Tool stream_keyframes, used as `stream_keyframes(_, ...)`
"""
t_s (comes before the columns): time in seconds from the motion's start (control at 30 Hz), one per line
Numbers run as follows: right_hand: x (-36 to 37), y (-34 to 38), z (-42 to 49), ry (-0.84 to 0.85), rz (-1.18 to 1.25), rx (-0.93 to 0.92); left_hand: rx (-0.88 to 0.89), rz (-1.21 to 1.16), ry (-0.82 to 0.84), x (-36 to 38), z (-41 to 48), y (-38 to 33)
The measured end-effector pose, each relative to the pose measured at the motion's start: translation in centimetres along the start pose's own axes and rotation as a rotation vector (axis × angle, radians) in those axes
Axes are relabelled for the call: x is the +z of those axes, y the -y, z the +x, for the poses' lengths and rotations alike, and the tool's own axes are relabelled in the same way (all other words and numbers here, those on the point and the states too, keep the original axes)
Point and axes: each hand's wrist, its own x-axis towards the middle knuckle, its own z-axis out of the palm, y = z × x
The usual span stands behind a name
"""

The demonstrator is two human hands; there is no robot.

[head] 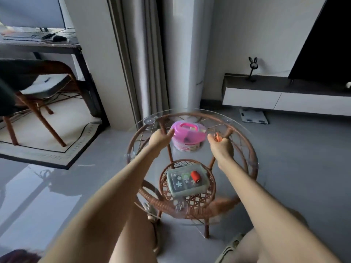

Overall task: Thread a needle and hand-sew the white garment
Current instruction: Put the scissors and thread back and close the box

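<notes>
A pink sewing box (188, 138) with a handle on its lid stands on the far side of a round glass table top (253, 149). My left hand (160, 138) holds the box at its left edge, thumb lying on the lid's rim. To the right of the box and apart from it, my right hand (221, 147) pinches a small orange thing (218, 138), too blurred to name. A red thread spool (194, 176) lies on a pale green flower-printed case (187, 184) on the rattan shelf under the glass. No white garment or needle is visible.
The table has a brown rattan frame (190, 207) and stands on a grey floor. A wooden chair (38, 103) and a desk stand at the left, a curtain behind the table, and a low TV cabinet (284, 95) at the right. My bare knees are at the bottom.
</notes>
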Motion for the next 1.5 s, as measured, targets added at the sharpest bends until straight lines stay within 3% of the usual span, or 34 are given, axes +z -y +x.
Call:
stream_keyframes(0.23, 0.8, 0.3, 3.2, 0.235, 0.103, 0.06, -0.057, -0.423, 0.223, 3.4, 4.6, 0.7)
stream_keyframes(0.4, -1.6, -1.9, 2.1, 0.22, 0.351, 0.083, -0.045, -0.542, 0.148, 5.1, 1.9, -0.6)
stream_keyframes(0.6, -9.5, -3.9, 0.1, 0.228, 0.531, 0.039, -0.038, -0.574, 0.394, 7.7, -4.1, -4.2)
stream_keyframes(0.77, -16.8, -7.1, 0.0, -0.04, 0.589, 0.128, 0.173, -0.266, 0.562, 9.4, -5.3, -7.0)
stream_keyframes(0.97, -21.4, -14.7, 2.8, -0.425, 0.615, 0.254, 0.223, -0.135, 0.343, 11.2, -2.3, -7.9)
stream_keyframes(1.07, -20.8, -18.7, 4.2, -0.472, 0.581, 0.376, 0.275, -0.027, 0.243, 12.0, -0.7, -7.7)
stream_keyframes(1.17, -18.3, -23.1, 6.7, -0.421, 0.542, 0.482, 0.269, 0.02, 0.184, 12.6, 1.6, -7.3)
stream_keyframes(1.3, -13.6, -25.2, 8.8, -0.218, 0.596, 0.602, 0.249, 0.041, 0.137, 12.5, 4.3, -6.0)
stream_keyframes(1.5, -7.0, -27.7, 11.9, 0.188, 0.535, 0.553, 0.349, 0.293, 0.069, 11.7, 7.9, -2.7)
